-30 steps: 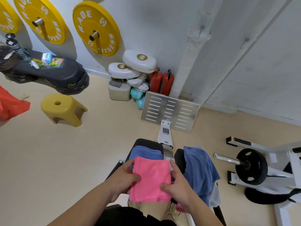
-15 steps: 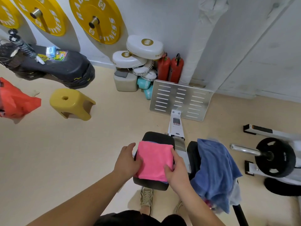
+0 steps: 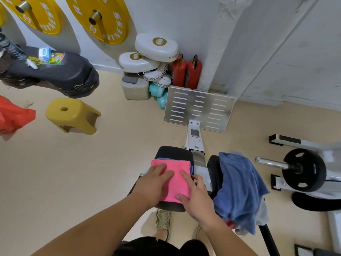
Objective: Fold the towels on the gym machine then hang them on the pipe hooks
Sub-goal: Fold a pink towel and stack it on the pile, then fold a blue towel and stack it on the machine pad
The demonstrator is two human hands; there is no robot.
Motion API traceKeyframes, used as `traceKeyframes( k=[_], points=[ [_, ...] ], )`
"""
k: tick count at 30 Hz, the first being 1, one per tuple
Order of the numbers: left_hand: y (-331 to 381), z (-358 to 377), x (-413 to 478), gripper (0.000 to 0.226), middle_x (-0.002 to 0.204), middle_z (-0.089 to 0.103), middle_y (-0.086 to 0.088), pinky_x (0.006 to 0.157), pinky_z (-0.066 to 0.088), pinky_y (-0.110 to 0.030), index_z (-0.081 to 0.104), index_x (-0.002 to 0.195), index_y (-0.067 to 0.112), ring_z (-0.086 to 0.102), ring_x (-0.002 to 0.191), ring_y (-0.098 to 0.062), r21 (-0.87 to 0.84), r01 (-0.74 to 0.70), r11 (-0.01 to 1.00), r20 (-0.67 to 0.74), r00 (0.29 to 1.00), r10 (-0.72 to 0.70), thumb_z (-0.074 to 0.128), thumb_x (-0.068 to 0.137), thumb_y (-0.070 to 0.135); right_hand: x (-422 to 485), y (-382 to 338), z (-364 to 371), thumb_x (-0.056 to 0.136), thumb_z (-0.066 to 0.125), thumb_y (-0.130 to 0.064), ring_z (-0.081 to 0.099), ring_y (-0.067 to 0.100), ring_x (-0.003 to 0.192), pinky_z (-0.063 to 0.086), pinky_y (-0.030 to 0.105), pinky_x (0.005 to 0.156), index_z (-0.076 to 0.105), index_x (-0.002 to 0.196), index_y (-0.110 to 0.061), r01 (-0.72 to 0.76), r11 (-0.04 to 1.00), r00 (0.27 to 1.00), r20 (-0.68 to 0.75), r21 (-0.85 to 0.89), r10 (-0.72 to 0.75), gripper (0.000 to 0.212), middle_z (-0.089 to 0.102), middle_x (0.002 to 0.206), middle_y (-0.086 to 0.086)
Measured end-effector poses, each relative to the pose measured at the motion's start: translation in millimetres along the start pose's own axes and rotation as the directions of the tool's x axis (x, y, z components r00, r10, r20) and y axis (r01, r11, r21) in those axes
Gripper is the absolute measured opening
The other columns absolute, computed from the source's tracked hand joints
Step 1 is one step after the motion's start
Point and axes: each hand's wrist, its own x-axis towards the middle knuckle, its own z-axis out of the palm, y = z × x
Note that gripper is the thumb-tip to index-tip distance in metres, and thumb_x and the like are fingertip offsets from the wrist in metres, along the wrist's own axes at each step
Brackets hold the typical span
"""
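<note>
A folded pink towel (image 3: 178,180) lies on the black left pad (image 3: 174,154) of the gym machine, on top of a folded blue towel (image 3: 165,158) whose edge shows at its far side. My left hand (image 3: 154,183) rests flat on the pink towel's left half, fingers spread. My right hand (image 3: 195,198) presses flat on its right edge. A loose heap of blue towels (image 3: 239,189) drapes over the right pad, with a bit of pink and white cloth under it.
The machine's metal footplate (image 3: 199,108) stands ahead near a white wrapped pipe (image 3: 221,43). A yellow stool (image 3: 71,116) is on the floor at left. A barbell plate (image 3: 303,169) on a white frame is at right. My shoes show below the pad.
The pink towel went from held in both hands above the pad to lying on the blue folded towel. Both hands now lie flat on it. The view tilted downward.
</note>
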Motion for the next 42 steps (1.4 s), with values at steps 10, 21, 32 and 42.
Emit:
traceKeyframes(
  k=[10,21,32,42],
  points=[
    [40.4,-16.0,-3.3,0.065,0.132,0.060,-0.012,0.095,0.056,-0.040,0.068,0.120,0.014,0.061,0.121,-0.036,0.197,-0.129,0.972,-0.135,0.978,0.157,0.082,0.060,0.035,-34.2,10.3,-43.2,0.094,0.066,-0.037,0.056,0.005,0.122,0.049,0.031,0.106,0.050,0.145,-0.035,-0.073,0.941,0.985,-0.125,0.331,0.121,0.054,0.050,0.135,-0.015],
    [211.7,20.8,32.8,0.029,0.136,0.056,-0.002,0.104,0.047,-0.034,0.069,0.113,0.010,0.054,0.127,-0.022,-0.233,-0.395,0.888,-0.119,0.918,0.377,0.052,0.093,0.022,-128.5,111.1,-117.6,0.096,0.065,-0.015,0.067,-0.001,0.083,0.048,0.007,0.070,0.073,0.105,-0.025,-0.244,0.726,0.859,-0.203,0.644,0.469,0.015,0.075,0.093,-0.006],
    [300.9,32.7,106.5,0.044,0.135,0.053,-0.005,0.097,0.047,-0.041,0.052,0.134,0.022,0.048,0.123,-0.028,0.244,-0.126,0.961,0.025,0.992,0.124,0.047,0.099,0.049,-117.9,190.9,-184.1,0.095,0.065,-0.016,0.066,0.003,0.081,0.048,0.006,0.065,0.067,0.084,-0.038,-0.337,0.735,0.876,-0.090,0.589,0.474,0.025,0.073,0.085,-0.014],
    [278.7,24.7,82.2,0.012,0.087,0.064,0.010,0.076,0.053,-0.033,0.060,0.075,0.025,0.060,0.085,-0.013,-0.469,-0.002,0.883,-0.131,0.989,-0.068,0.059,0.087,0.029,-61.4,186.4,-203.5,0.098,0.063,-0.021,0.067,0.006,0.104,0.052,0.022,0.095,0.068,0.124,-0.022,-0.266,0.862,0.964,0.145,0.432,0.225,0.026,0.071,0.112,-0.010]
  ],
)
